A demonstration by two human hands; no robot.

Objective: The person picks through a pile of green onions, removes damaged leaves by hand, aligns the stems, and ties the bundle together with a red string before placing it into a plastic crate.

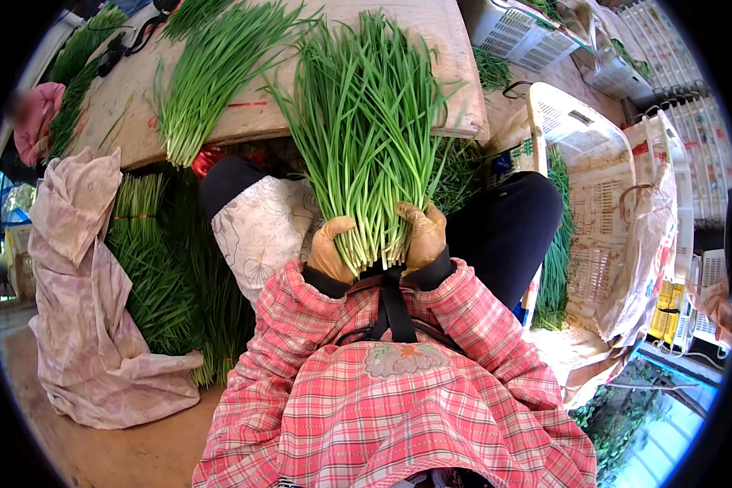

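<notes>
A wide, loose bunch of garlic chives [366, 140] fans out between my hands, pale cut ends towards my body and green leaf tips out over the wooden board. My left hand [332, 249], in a tan glove, grips the bunch's left side near the stem ends. On the other side my gloved right hand [424, 236] holds the stems, thumb across the front. No tie shows around this bunch. A second pile of chives [210, 91] lies on the wooden board [256, 116], its stem ends poking over the near edge.
Tied chive bundles [140, 244] stand at my left beside a draped cloth [79, 293]. To my right, a white plastic crate [598, 213] contains more chives [555, 244]. Further crates [518, 36] stand at the back right. Another person's pink sleeve [39, 116] shows at far left.
</notes>
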